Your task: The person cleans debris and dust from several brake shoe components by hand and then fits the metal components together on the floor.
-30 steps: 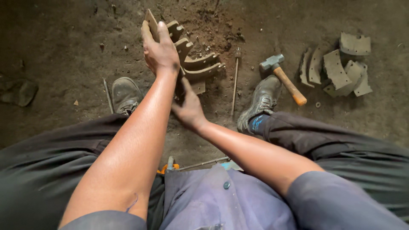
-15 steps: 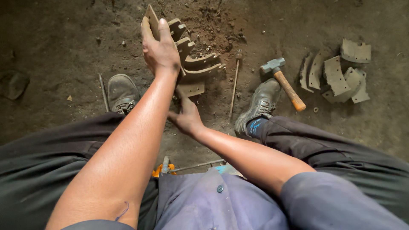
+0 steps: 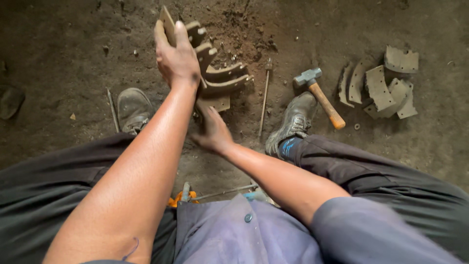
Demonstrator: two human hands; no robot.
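Note:
My left hand is raised and grips the top edge of a curved metal brake shoe, which stands upright on the dirt floor between my feet. Lower down, my right hand reaches to the base of the same piece, near a flat brown lining plate. Whether its fingers hold anything is hidden by my left forearm. I sit with knees apart, a worn shoe on the left and another shoe on the right.
A hammer with a wooden handle lies right of my right foot. Beyond it is a pile of curved lining pieces. A thin metal rod lies beside the brake shoe, another rod by my left foot.
My right hand has drawn back a little towards me from the base of the brake shoe. My left hand keeps its grip on the top.

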